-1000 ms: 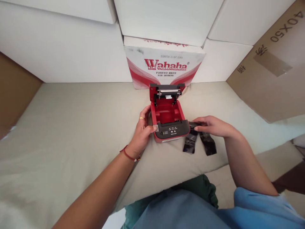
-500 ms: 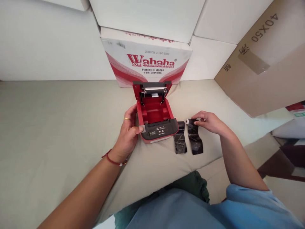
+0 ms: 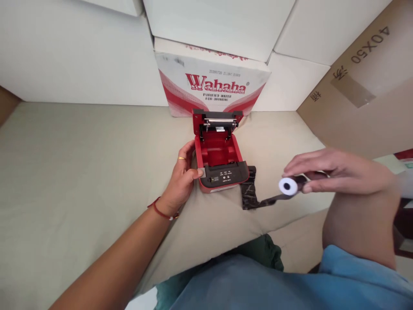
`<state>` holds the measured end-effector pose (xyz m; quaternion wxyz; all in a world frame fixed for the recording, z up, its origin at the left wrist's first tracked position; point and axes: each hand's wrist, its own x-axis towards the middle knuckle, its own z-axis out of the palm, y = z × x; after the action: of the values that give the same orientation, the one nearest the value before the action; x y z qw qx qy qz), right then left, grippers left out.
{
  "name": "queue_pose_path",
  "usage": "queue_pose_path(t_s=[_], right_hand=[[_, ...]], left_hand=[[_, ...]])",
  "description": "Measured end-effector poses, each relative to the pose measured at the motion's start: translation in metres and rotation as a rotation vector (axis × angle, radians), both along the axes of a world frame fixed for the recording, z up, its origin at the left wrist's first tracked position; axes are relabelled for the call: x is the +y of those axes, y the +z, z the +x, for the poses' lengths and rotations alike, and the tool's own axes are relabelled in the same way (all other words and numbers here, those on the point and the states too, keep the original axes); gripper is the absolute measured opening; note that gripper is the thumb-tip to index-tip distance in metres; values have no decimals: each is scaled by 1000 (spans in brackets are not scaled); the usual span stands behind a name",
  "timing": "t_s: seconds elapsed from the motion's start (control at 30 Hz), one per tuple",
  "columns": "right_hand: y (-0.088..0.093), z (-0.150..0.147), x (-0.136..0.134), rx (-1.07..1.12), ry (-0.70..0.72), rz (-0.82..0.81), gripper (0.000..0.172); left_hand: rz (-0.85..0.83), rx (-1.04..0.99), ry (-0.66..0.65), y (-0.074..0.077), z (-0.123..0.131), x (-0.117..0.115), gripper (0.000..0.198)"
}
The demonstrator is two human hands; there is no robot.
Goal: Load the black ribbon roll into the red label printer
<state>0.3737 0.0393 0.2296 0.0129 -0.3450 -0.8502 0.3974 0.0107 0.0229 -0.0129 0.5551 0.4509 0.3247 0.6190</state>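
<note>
A red and black label printer (image 3: 222, 174) stands on the cloth-covered surface with its lid (image 3: 217, 122) raised, showing a bare red compartment. My left hand (image 3: 182, 183) grips the printer's left front corner, thumb on the front panel and fingers along the side. Lifted off the surface to the right, a roll of black paper (image 3: 288, 186) with a white core end sits pinched in my right hand (image 3: 329, 170). Its loose strip hangs down toward the cloth. Another black marbled strip (image 3: 249, 189) lies beside the printer's right side.
Behind the printer leans a white and red Wahaha water carton (image 3: 214, 77). White boxes (image 3: 80, 56) line the back. A large brown cardboard box (image 3: 364, 94) stands at the right. The surface is covered with pale green cloth (image 3: 80, 172).
My right hand has picked the black roll up off the cloth and brought it up and to the right, its strip trailing. My left hand keeps its grip on the printer.
</note>
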Motion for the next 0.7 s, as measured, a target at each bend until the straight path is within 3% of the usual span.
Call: queue_pose_path(t_s=[0.07,0.17,0.3,0.4,0.7], right_hand=[[-6,-34,7,43,-29,48,34],[-40,-92,18,30,-178,276,35],[-74,-150,25,-274,-326,542,37],[-74,-172,29,-483,-310,532,36],[-75,-192,48,-665,-243,505,35]], left_hand=[[-6,-7,-1,1,1,0,97],[2,-10,-6,0,1,-1,95],[11,21,3,-3,1,-1,93],[15,58,-1,-4,0,-2,91],[42,165,9,-7,-1,-2,88]])
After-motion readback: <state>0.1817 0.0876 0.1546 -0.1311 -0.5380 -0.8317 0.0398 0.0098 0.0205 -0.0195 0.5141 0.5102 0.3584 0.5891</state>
